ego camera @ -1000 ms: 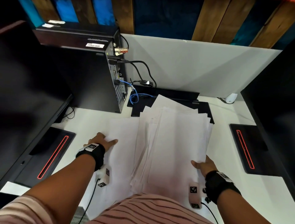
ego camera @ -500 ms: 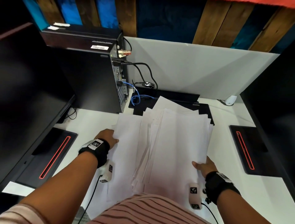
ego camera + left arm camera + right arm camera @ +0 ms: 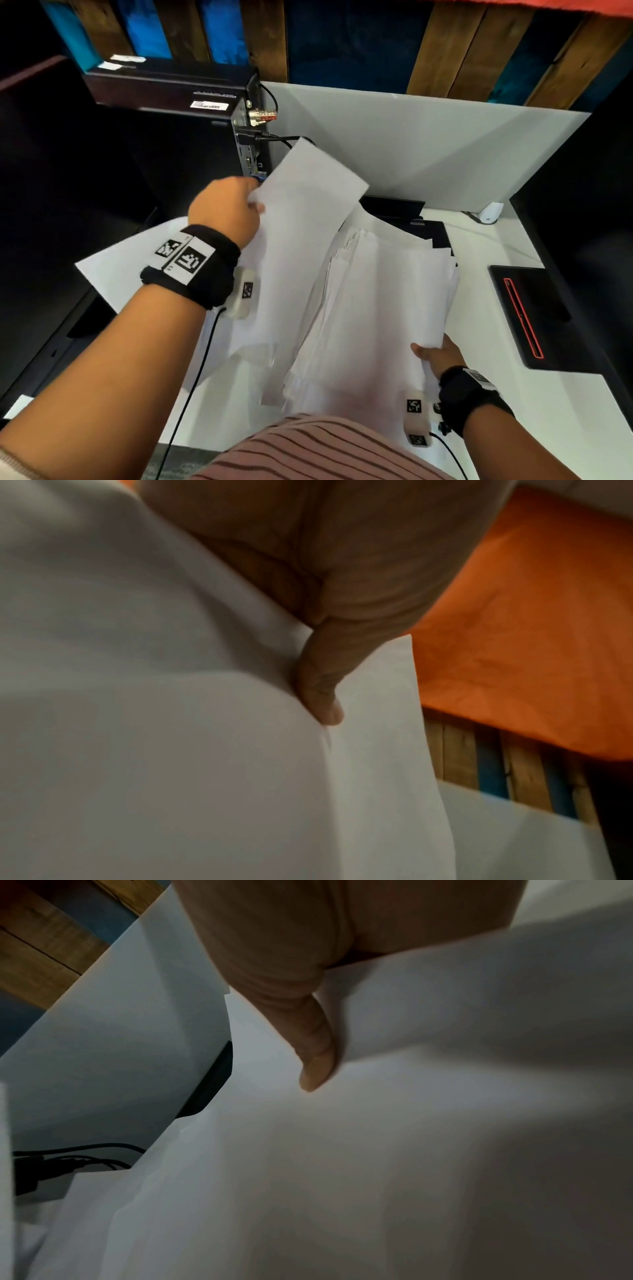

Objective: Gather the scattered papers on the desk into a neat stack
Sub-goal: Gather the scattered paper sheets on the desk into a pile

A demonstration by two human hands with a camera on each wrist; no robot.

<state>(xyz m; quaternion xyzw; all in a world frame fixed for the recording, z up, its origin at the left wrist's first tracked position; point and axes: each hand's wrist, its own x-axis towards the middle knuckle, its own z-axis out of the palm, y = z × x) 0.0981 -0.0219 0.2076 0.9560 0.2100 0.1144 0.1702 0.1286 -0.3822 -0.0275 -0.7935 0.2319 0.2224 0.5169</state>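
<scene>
My left hand (image 3: 227, 209) pinches the edge of a loose white sheet (image 3: 301, 219), thumb (image 3: 322, 685) pressed on its face, and holds it raised and tilted above the table (image 3: 548, 411). My right hand (image 3: 442, 356) grips the near right corner of the fanned pile of papers (image 3: 383, 301), thumb (image 3: 315, 1053) flat on the top page and the other fingers hidden underneath. The pile lies on the table in front of me, between my hands, its edges uneven; the raised sheet hangs just left of it and overlaps its far left side. From the head I see the computer tower (image 3: 164, 137) behind my left hand. The wrist views show only each thumb against paper.
</scene>
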